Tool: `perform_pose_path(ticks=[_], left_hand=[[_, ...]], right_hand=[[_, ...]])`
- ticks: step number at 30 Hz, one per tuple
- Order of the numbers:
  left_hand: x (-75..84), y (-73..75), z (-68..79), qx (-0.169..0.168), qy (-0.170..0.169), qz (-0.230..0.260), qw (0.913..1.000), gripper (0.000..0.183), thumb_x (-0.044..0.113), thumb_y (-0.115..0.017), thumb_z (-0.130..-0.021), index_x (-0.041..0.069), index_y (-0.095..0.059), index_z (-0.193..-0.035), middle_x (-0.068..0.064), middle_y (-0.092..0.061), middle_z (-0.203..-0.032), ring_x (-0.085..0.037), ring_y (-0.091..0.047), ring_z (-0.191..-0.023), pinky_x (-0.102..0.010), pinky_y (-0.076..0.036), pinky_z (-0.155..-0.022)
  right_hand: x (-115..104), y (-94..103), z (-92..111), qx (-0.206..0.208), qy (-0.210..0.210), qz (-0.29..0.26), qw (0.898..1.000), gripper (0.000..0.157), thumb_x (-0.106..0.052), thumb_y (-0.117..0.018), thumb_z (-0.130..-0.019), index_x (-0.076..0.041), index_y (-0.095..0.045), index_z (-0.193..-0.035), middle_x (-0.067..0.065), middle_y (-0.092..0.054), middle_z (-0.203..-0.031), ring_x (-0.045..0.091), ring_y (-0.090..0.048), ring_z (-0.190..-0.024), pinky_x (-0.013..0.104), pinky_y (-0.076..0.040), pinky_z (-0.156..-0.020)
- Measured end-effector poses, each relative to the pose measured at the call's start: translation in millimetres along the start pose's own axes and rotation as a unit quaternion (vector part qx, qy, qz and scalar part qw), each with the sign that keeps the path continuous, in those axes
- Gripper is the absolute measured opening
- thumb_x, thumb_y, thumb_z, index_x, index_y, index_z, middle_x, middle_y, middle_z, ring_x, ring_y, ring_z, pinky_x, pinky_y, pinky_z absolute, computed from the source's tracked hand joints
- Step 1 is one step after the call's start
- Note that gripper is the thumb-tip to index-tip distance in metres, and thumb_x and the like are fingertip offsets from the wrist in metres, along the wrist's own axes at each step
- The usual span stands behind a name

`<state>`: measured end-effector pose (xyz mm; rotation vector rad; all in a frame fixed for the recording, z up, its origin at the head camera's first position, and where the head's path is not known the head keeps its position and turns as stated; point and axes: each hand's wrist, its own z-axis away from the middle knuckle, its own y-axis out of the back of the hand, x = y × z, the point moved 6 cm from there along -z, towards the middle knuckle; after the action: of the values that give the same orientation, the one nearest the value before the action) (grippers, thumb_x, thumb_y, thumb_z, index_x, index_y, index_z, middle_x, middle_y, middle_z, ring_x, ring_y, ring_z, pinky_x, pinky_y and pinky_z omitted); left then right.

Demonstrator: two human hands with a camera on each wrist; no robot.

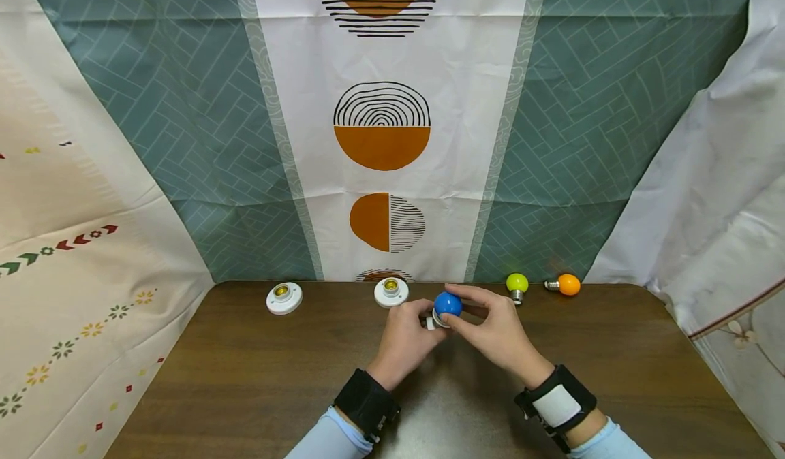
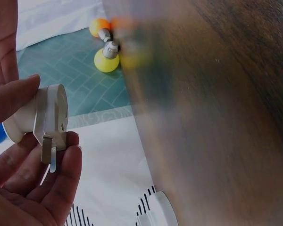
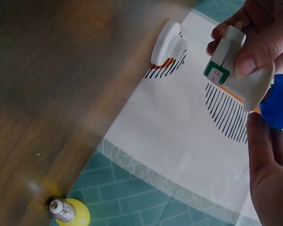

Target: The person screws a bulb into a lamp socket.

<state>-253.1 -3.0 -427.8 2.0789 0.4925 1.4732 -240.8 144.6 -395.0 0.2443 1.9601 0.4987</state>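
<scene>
My left hand (image 1: 407, 340) grips a white plug-in bulb socket (image 2: 52, 110), thumb on one side and fingers on the other. Two flat metal prongs stick out of its back in the left wrist view. A green-framed rocker switch (image 3: 217, 73) shows on its side in the right wrist view. A round blue bulb (image 1: 448, 303) sits at the mouth of this socket, its base hidden inside. My right hand (image 1: 501, 329) pinches the blue bulb between thumb and fingers. Both hands are held together over the wooden table.
Two round white bulb holders (image 1: 285, 298) (image 1: 391, 292) stand along the table's (image 1: 276, 377) back edge, left of the hands. A yellow-green bulb (image 1: 517, 282) and an orange bulb (image 1: 569, 285) lie at the back right. A patterned cloth (image 1: 564, 139) hangs behind.
</scene>
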Motion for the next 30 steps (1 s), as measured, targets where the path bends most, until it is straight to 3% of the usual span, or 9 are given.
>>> perform_pose_path(ticks=[6, 8, 13, 20, 26, 30], left_hand=[[0.7, 0.4, -1.0, 0.007, -0.012, -0.003, 0.9999, 0.03, 0.031, -0.078, -0.073, 0.02, -0.07, -0.099, 0.01, -0.069, -0.088, -0.003, -0.062, -0.078, -0.019, -0.049, -0.069], [0.6, 0.2, -1.2, 0.006, -0.013, -0.003, 0.9999, 0.03, 0.031, -0.078, -0.073, 0.02, -0.07, -0.1, 0.01, -0.069, -0.088, -0.003, -0.061, -0.079, -0.018, -0.049, -0.07], [0.6, 0.0, -0.9, 0.0, -0.012, -0.001, 0.9999, 0.031, 0.031, -0.077, -0.074, 0.019, -0.07, -0.101, 0.01, -0.069, -0.089, -0.003, -0.062, -0.079, -0.019, -0.05, -0.071], [1.1, 1.0, -0.1, 0.001, -0.006, 0.003, 1.0, 0.031, 0.032, -0.076, -0.075, 0.019, -0.07, -0.102, 0.009, -0.07, -0.089, -0.005, -0.063, -0.08, -0.02, -0.051, -0.072], [0.5, 0.2, 0.7, -0.003, -0.013, 0.009, 0.9999, 0.028, 0.029, -0.076, -0.075, 0.02, -0.07, -0.101, 0.01, -0.069, -0.088, -0.007, -0.063, -0.077, -0.018, -0.049, -0.069], [0.2, -1.1, 1.1, -0.01, -0.015, 0.012, 0.9998, 0.029, 0.029, -0.076, -0.076, 0.019, -0.069, -0.103, 0.009, -0.069, -0.09, -0.005, -0.062, -0.079, -0.023, -0.052, -0.072]], right_hand=[[-0.9, -0.8, -1.3, -0.024, 0.001, -0.001, 1.0, 0.047, -0.016, -0.072, -0.082, -0.018, -0.058, -0.126, 0.003, -0.06, -0.128, 0.021, -0.058, -0.116, 0.037, -0.05, -0.09], [-0.7, -1.7, -1.2, -0.031, -0.002, -0.008, 0.999, 0.046, -0.015, -0.071, -0.082, -0.019, -0.058, -0.126, 0.002, -0.059, -0.128, 0.021, -0.058, -0.117, 0.038, -0.05, -0.091], [-2.8, -1.5, -0.3, -0.025, 0.002, -0.009, 1.0, 0.044, -0.024, -0.072, -0.082, -0.027, -0.059, -0.124, -0.003, -0.061, -0.126, 0.016, -0.059, -0.114, 0.034, -0.051, -0.088], [0.6, -0.3, -0.3, 0.001, 0.005, -0.002, 1.0, 0.043, -0.033, -0.074, -0.079, -0.028, -0.062, -0.12, -0.002, -0.064, -0.12, 0.015, -0.063, -0.107, 0.03, -0.053, -0.083], [-0.7, -0.8, -0.2, -0.026, 0.002, 0.0, 1.0, 0.048, -0.032, -0.073, -0.08, -0.028, -0.057, -0.125, -0.004, -0.06, -0.127, 0.016, -0.059, -0.114, 0.033, -0.051, -0.088], [-2.1, -2.1, 0.6, -0.04, -0.002, -0.006, 0.999, 0.046, -0.031, -0.071, -0.082, -0.028, -0.057, -0.125, -0.004, -0.059, -0.128, 0.016, -0.058, -0.116, 0.034, -0.05, -0.09]])
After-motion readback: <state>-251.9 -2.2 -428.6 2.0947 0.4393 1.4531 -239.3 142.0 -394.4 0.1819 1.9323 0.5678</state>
